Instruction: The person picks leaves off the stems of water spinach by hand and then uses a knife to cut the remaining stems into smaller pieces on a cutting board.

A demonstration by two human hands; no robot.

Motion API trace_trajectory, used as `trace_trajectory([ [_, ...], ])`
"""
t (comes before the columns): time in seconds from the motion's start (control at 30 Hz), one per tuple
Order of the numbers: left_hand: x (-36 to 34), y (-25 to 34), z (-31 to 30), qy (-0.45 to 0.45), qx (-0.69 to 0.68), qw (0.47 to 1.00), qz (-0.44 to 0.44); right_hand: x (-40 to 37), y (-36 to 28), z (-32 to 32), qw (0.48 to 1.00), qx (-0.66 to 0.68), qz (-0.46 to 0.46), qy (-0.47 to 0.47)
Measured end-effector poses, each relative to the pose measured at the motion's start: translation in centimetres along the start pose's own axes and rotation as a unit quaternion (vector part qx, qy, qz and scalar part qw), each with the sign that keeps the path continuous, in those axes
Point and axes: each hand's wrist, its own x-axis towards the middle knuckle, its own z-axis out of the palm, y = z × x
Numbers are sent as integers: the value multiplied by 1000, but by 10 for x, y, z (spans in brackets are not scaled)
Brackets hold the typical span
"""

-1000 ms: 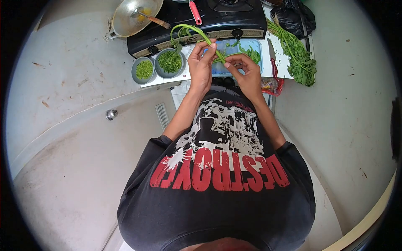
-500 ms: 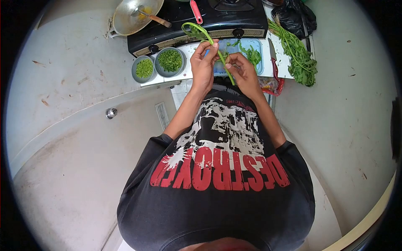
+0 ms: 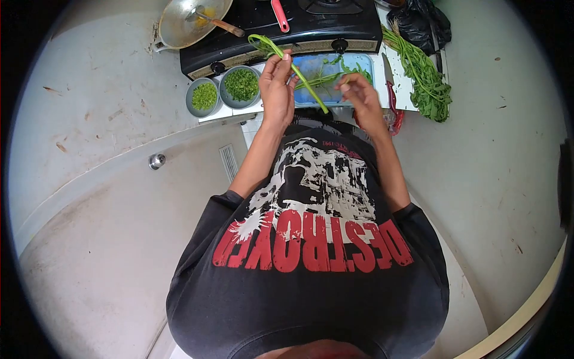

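My left hand [image 3: 278, 87] is closed round a long green leafy stalk [image 3: 307, 85], held at a slant with its curled leafy end up to the left. My right hand [image 3: 363, 100] is apart from the stalk, over the right side of a blue tray [image 3: 308, 63]. Its thumb and forefinger are drawn together; whatever they pinch is too small to make out. Thin green sprigs [image 3: 323, 79] show between my hands, over the tray. Loose green leaves [image 3: 359, 64] lie in the tray.
Two grey bowls hold chopped greens [image 3: 205, 96] and darker chopped leaves [image 3: 242, 85]. A red-handled knife [image 3: 391, 96] and a bunch of greens [image 3: 423, 81] lie to the right. Behind stand a black stove [image 3: 263, 57], a wok [image 3: 173, 24] and a black plastic bag [image 3: 426, 24].
My right hand has come off the stalk and moved right. My left hand, still holding the stalk, has shifted slightly left, showing more of the tray.
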Motion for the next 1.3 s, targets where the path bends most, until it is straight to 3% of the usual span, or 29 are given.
trace_trajectory([
  [0.23, -2, 2, -6, -17, -22, 1000, -13, 44, 42, -94, 959, -268, 44, 84],
  [0.5, -5, 1, -10, -14, -25, 1000, -9, 70, 66, -100, 919, -359, 26, 163],
  [0.6, -5, 0, -13, -11, -27, 999, -15, 66, 132, -114, 862, -479, 89, 140],
  [0.7, -7, 0, -15, -7, -19, 1000, -22, 49, 163, -111, 843, -498, 150, 140],
  [0.83, -6, 2, -17, -11, -10, 1000, -27, 25, 163, -109, 833, -510, 90, 193],
  [1.0, -2, -3, -14, -35, 1, 999, -26, 13, 139, -110, 870, -430, 75, 227],
  [1.1, -7, 1, -5, -53, 19, 998, -34, 15, 92, -83, 905, -342, 59, 245],
  [1.2, -8, 1, -1, -96, 30, 994, -39, 19, 35, -44, 972, -163, 16, 168],
  [1.3, -8, 0, 3, -123, 9, 991, -44, 15, -16, -10, 991, -113, -20, 72],
])
